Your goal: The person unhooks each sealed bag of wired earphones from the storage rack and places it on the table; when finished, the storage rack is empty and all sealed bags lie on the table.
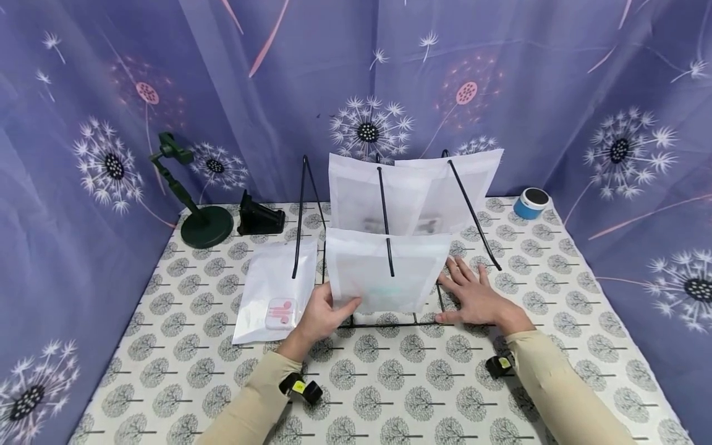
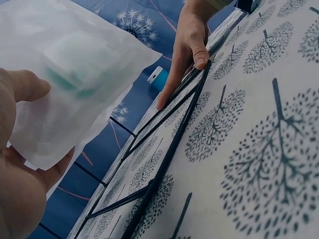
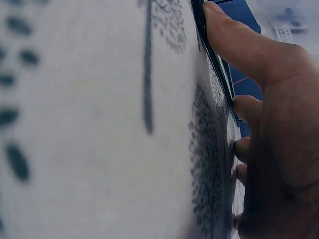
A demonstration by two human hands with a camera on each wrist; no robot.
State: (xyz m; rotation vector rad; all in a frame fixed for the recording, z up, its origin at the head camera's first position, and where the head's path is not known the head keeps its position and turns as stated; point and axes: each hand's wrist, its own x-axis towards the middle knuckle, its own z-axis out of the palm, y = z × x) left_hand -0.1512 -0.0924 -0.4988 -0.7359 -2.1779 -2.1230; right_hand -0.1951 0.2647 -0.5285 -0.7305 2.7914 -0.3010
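My left hand (image 1: 321, 314) pinches the lower left part of a white translucent pouch (image 1: 384, 266), thumb in front and fingers behind. This pouch hangs at the front prong of a black wire rack (image 1: 384, 324); a blurred white-and-green item (image 2: 75, 64) shows inside it. Behind it, two more white pouches hang on the rack, one at the left (image 1: 356, 191) and one at the right (image 1: 461, 185). With fingers spread, my right hand (image 1: 475, 300) rests at the right side of the rack's base, its thumb touching the front bar.
Left of the rack lies a white pouch (image 1: 257, 278) showing pink earphones (image 1: 280, 313) in a case. A dark green stand (image 1: 207, 227), a black holder (image 1: 260, 217) and a blue round speaker-like object (image 1: 531, 204) stand near the curtain. Bare rack prongs (image 1: 298, 228) project left and right.
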